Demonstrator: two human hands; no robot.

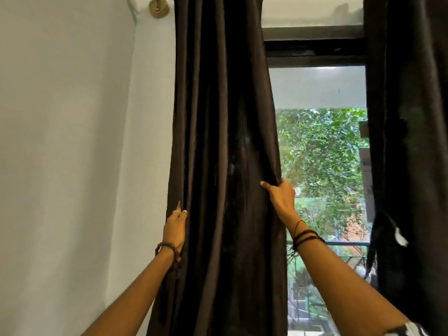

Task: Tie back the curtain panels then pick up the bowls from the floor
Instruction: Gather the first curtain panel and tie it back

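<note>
A: What's nearest?

B: Two bare forearms rising from 6 o'clock. The left hand [175, 226] is at about 8 o'clock, fingers curled round the outer edge of the left curtain panel [223, 154], thumb on the front of the cloth. A dark cord bracelet [167, 248] circles that wrist.

A: And the other?

B: The right hand [281, 197] is near the centre, gripping the same panel's inner edge, thumb pointing toward 9 o'clock, fingers wrapped behind the fold. Dark wrist bands [306, 236] sit just below it.

A: So the panel is bunched?

B: Yes, gathered into deep folds between the two hands, hanging from 12 o'clock down to the bottom edge.

A: Any open room beside it?

B: At 9 o'clock a bare white wall [60, 154]. At 3 o'clock open window glass [322, 154] with green foliage beyond, then the right curtain panel [412, 141] along the frame's edge. A brass rod bracket [158, 8] sits at 11 o'clock. The bowls are out of view.
</note>
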